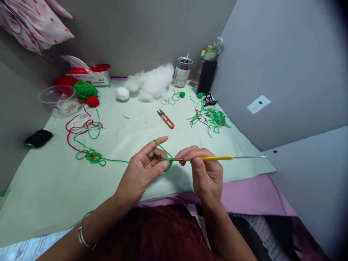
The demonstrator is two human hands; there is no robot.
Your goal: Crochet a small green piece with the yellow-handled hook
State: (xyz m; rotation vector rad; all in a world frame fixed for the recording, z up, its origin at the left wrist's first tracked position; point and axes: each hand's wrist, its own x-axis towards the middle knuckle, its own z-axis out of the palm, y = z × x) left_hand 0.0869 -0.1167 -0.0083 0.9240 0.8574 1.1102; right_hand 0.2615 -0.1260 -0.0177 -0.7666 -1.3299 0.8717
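Between the thumb and fingers of my left hand is a small green crochet piece. Green yarn loops over the raised index finger and slants down to the piece. My right hand grips a crochet hook with a yellow handle, its thin metal shaft pointing left. The hook's tip meets the upper edge of the green piece; the exact stitch is too small to tell. From my left hand a green strand runs left to a loose tangle on the table.
Orange-handled snips lie beyond my hands. White stuffing, a white yarn ball and a pen jar stand at the back. Yarn scraps lie at right, a black mouse at left. A phone leans against a bottle.
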